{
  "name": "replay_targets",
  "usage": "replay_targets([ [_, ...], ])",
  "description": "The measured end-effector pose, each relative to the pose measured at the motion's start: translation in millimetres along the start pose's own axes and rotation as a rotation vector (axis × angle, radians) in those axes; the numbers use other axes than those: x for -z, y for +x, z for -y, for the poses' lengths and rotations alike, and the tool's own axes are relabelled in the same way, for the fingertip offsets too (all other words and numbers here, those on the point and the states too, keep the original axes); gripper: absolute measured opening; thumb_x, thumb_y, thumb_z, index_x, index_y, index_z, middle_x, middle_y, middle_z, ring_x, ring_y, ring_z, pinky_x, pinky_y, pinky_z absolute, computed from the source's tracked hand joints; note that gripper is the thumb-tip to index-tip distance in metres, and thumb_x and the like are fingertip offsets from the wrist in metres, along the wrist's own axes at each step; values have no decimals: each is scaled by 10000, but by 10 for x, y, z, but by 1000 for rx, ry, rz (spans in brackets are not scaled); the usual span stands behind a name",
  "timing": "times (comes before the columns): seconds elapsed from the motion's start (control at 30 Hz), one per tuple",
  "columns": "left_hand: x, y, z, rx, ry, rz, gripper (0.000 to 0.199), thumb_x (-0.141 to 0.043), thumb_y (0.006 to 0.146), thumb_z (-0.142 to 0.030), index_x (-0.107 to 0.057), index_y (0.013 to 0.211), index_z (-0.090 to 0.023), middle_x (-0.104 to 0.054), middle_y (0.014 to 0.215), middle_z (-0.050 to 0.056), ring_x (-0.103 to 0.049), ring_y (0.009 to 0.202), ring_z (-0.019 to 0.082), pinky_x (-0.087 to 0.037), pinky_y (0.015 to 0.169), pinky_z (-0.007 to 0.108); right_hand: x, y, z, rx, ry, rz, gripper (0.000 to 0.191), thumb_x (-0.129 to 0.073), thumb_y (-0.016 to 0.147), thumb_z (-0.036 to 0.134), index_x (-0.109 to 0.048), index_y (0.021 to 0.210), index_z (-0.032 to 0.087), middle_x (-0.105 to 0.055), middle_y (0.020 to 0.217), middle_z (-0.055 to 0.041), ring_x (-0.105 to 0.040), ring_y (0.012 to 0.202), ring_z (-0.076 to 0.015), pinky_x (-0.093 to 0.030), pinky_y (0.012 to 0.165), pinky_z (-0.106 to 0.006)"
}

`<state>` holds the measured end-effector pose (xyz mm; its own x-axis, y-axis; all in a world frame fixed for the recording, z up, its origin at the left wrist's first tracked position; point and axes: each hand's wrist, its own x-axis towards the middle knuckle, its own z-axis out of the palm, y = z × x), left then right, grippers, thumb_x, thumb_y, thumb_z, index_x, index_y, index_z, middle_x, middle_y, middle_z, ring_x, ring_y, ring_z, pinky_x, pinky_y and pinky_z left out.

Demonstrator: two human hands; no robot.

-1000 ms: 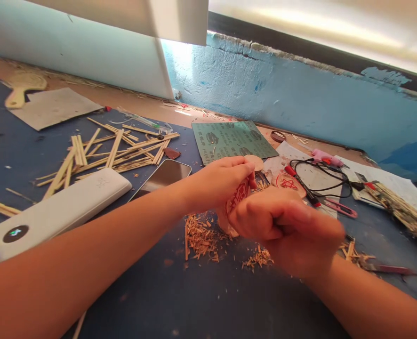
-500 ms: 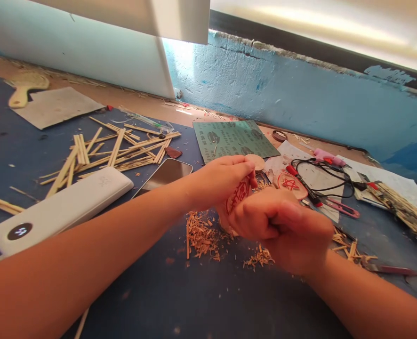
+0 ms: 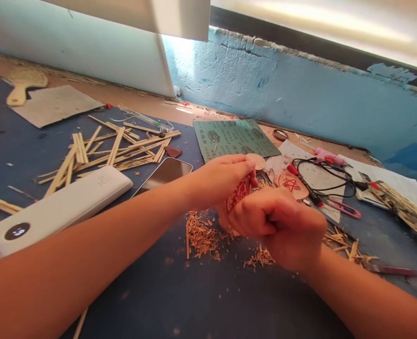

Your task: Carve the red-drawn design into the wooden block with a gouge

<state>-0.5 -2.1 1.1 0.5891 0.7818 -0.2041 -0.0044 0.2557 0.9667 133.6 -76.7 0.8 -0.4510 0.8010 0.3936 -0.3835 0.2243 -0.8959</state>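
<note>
A pale wooden piece with a red drawn pattern (image 3: pixel 242 189) is held between my two hands, above the dark blue table. My left hand (image 3: pixel 226 179) grips its upper left side with the fingers curled round it. Lower right, my right hand (image 3: pixel 279 223) is closed in a fist against the piece; whatever else its fingers hold is hidden. Wood shavings (image 3: pixel 201 235) lie in a heap below the hands, and a smaller heap (image 3: pixel 260 257) is beside it. A round wooden disc (image 3: pixel 256 162) shows just beyond my fingers.
Behind the hands lies a green sheet (image 3: pixel 235 136). Left are wooden sticks (image 3: pixel 124 153), a phone (image 3: pixel 164 173) and a white power bank (image 3: pixel 63 207). Right are a red-star disc (image 3: pixel 291 184), a black cable (image 3: pixel 349 181), a pink glue gun (image 3: pixel 330 157) and a blade tool (image 3: pixel 394 270).
My right hand has shifted slightly left and its wrist has turned a little. My left hand keeps its hold on the patterned piece, nearly still.
</note>
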Motion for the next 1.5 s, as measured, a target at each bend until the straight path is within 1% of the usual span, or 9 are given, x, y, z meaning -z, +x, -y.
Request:
replay_targets([
  [0.1, -7, -1, -8, -1, -8, -1, 304, -525, 1082, -259, -658, 818, -187, -653, 852, 5, -598, 802, 157, -462, 788, 290, -7, -1, -6, -134, -72, -22, 470, -476, 1041, 362, -300, 620, 254, -275, 576, 43, -296, 546, -142, -309, 619, -372],
  [0.23, -14, 0, -8, -32, 30, 1, 291, -542, 1074, -266, -666, 821, -192, -656, 860, 6, -596, 833, 169, -464, 829, 302, -24, -12, 7, -20, 5, 1, 511, -521, 988, 496, -286, 604, 256, -241, 540, 53, -222, 503, -128, -262, 560, -363],
  [0.37, -8, 9, 2, -7, 6, -1, 330, -515, 1083, -257, -644, 788, -186, -652, 861, 15, -593, 823, 168, -470, 816, 309, -31, -27, 27, -97, -40, -10, 516, -487, 1035, 474, -285, 619, 243, -245, 574, 47, -262, 551, -133, -276, 610, -367],
  [0.43, -3, 10, 7, -25, 6, 6, 329, -521, 1079, -248, -643, 780, -186, -657, 871, 16, -602, 845, 167, -478, 836, 306, -30, -23, 22, -2, 10, 15, 516, -508, 1022, 461, -307, 602, 239, -277, 537, 44, -231, 507, -121, -230, 555, -352],
  [0.57, 7, 3, 17, -20, 29, 0, 316, -538, 1074, -278, -664, 799, -186, -655, 869, 17, -595, 823, 168, -477, 804, 304, -40, -11, 21, -121, -50, -6, 523, -523, 1012, 492, -282, 620, 242, -253, 557, 48, -271, 521, -125, -264, 585, -366],
  [0.7, 14, 10, 28, -39, 28, 15, 305, -542, 1067, -287, -667, 809, -183, -672, 900, 32, -609, 850, 175, -487, 812, 298, -52, -19, -1, -1, -23, 11, 534, -511, 1018, 485, -282, 604, 238, -252, 525, 51, -211, 482, -114, -214, 545, -358],
  [0.83, 12, 18, 26, -30, 16, 19, 309, -526, 1075, -265, -655, 807, -179, -656, 873, 19, -597, 828, 164, -473, 803, 295, -51, -17, -23, -112, -34, -33, 505, -509, 1017, 412, -283, 599, 239, -263, 543, 44, -256, 531, -130, -238, 591, -367],
  [0.9, 11, 15, 20, -40, 24, 15, 310, -526, 1075, -258, -653, 803, -180, -666, 883, 17, -602, 845, 164, -476, 835, 296, -44, -8, -33, -8, 46, -23, 513, -526, 989, 473, -285, 599, 244, -259, 525, 52, -228, 492, -116, -226, 549, -352],
  [1.5, 4, 4, 19, -20, 38, 3, 311, -526, 1090, -283, -656, 827, -179, -665, 888, 19, -597, 838, 165, -461, 791, 297, -70, -33, -8, -110, -108, -14, 529, -510, 1016, 463, -270, 600, 239, -264, 539, 47, -258, 537, -127, -281, 626, -377],
])
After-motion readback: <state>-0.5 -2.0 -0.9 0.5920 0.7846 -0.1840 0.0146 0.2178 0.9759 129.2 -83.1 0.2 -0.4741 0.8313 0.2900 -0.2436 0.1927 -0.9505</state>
